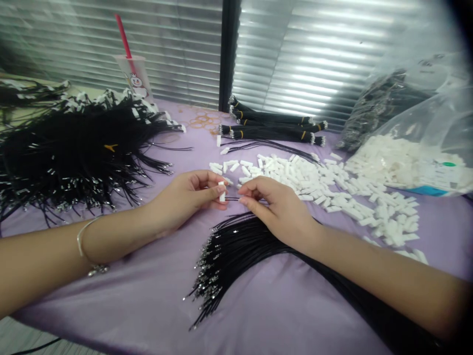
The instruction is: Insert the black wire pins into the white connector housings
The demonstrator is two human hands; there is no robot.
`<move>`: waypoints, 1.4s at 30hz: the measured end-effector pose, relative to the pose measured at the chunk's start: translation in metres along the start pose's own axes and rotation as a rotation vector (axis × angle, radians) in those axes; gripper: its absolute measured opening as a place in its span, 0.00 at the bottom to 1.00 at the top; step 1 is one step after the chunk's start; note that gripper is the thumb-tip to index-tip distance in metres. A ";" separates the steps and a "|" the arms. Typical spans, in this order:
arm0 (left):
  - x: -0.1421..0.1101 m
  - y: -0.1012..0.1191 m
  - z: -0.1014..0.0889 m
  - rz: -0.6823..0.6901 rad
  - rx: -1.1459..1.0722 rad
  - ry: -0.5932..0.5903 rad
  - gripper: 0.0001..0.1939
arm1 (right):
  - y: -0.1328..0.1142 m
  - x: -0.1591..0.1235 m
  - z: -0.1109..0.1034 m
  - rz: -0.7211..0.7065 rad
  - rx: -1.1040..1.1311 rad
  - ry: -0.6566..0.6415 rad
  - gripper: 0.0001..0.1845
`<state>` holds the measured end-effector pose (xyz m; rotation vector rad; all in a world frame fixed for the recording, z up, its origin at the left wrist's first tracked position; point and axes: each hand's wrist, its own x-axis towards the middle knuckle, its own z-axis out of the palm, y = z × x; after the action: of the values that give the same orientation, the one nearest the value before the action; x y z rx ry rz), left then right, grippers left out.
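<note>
Left hand (186, 197) is nearly closed, its thumb pressing a small white connector (222, 192) against the curled fingers; the piece stands with its long side running away from the person. Between the hands, a short stretch of thin black wire (232, 199) reaches the connector's near end; whether it sits inside cannot be told. Just below this gap, the cut ends of a thick black wire bundle (236, 246) fan out on the purple cloth (155, 296), silvery tips toward the left. Right hand (283, 207) is narrow, thumb and forefinger drawn together at the wire, the other fingers folded in; it is above the bundle. Beyond and to the right of it spreads a loose pile of white connectors (314, 177), reaching toward a clear plastic bag (414, 128).
</note>
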<state>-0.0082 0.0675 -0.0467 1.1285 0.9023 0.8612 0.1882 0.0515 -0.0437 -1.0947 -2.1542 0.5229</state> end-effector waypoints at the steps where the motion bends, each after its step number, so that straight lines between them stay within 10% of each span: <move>1: 0.000 0.001 0.000 -0.005 -0.013 0.005 0.07 | -0.001 -0.001 -0.001 -0.059 -0.043 0.014 0.04; 5: -0.001 0.002 0.001 -0.014 -0.038 0.015 0.07 | -0.006 -0.003 -0.006 -0.221 -0.289 -0.099 0.05; 12: -0.001 -0.001 -0.001 -0.010 -0.006 0.018 0.08 | -0.004 -0.002 -0.002 0.040 -0.152 -0.302 0.04; 42: -0.002 0.000 0.001 -0.006 0.064 -0.036 0.07 | -0.006 -0.004 -0.001 0.101 -0.009 -0.047 0.03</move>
<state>-0.0077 0.0654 -0.0458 1.1925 0.9082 0.8092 0.1869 0.0452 -0.0409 -1.2122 -2.1518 0.5907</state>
